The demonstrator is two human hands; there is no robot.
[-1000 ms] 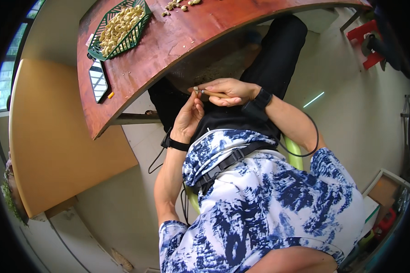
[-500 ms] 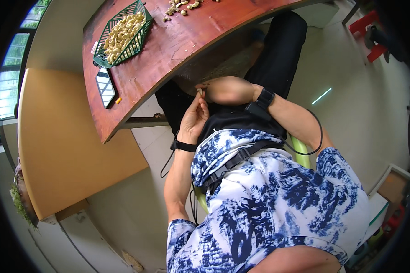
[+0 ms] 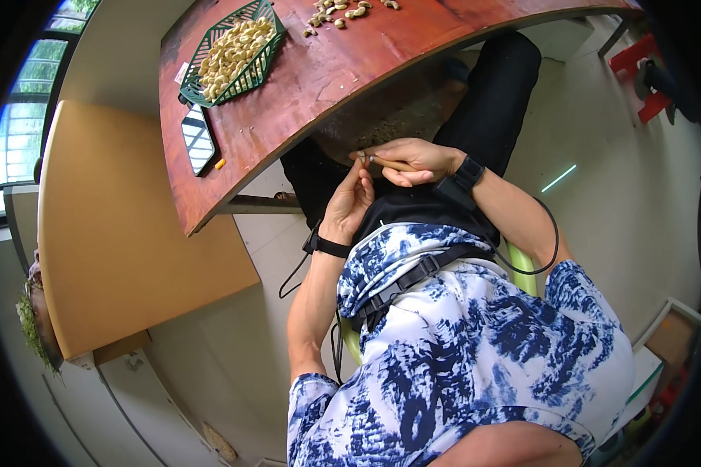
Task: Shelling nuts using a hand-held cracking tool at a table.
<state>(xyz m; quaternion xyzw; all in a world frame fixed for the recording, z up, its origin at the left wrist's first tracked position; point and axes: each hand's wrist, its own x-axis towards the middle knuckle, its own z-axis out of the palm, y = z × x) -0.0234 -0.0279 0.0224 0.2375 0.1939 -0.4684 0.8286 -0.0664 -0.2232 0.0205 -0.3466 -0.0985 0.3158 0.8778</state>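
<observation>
Above my lap, close to the table's edge, both hands work together. My left hand (image 3: 351, 202) pinches a small pale cashew nut (image 3: 361, 155) between thumb and fingertips. My right hand (image 3: 422, 156) is closed round a small tool with a wooden handle (image 3: 395, 164), its tip end pointing at the nut. The tool's blade or point is too small to make out. On the table, a green slatted basket (image 3: 208, 100) holds a heap of pale peeled cashews (image 3: 237, 56). Several browner cashews (image 3: 339, 11) lie loose farther right.
The red-brown table (image 3: 311, 97) curves in front of me. On its left part lie a phone (image 3: 199, 142) and a small orange piece (image 3: 220, 164). A tan panel (image 3: 132, 226) stands at the left. Crumbs are scattered below the table edge. A red stool (image 3: 635, 66) is at far right.
My right hand has turned, so the wooden handle in it now shows. The left hand still pinches the nut. The whole view has shifted slightly.
</observation>
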